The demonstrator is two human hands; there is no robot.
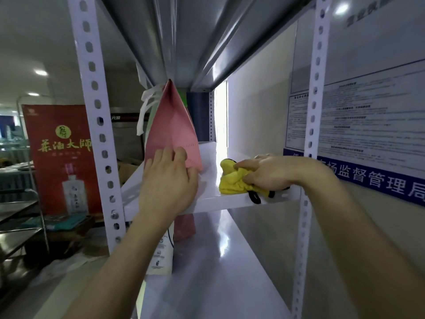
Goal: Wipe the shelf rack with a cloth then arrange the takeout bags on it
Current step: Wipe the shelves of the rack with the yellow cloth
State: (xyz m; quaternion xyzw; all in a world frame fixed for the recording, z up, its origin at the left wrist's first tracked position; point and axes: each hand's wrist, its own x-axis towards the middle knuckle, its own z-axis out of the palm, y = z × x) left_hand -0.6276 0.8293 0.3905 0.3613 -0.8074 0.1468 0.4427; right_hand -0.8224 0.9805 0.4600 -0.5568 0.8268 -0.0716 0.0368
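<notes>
Head view: left hand (167, 180), fingers relaxed, pressing pink bag (172, 125) upright on shelf (218, 204); right hand (269, 171), fingers grasping yellow cloth (232, 180) on the shelf near the bag.

Left forearm (128, 256): bare, reaching up from the near left toward the far middle, wrist straight.
Left hand (169, 180): back toward the camera, fingers (178, 153) lightly bent, tips laid on the lower face of the upright pink paper takeout bag (171, 125), thumb by its bottom edge.
Right forearm (345, 215): bare, coming in from the near right, wrist bent leftward.
Right hand (269, 172): knuckles up, fingers curled round the crumpled yellow cloth (232, 180), gripping it.
Hands: apart, at similar height.
</notes>
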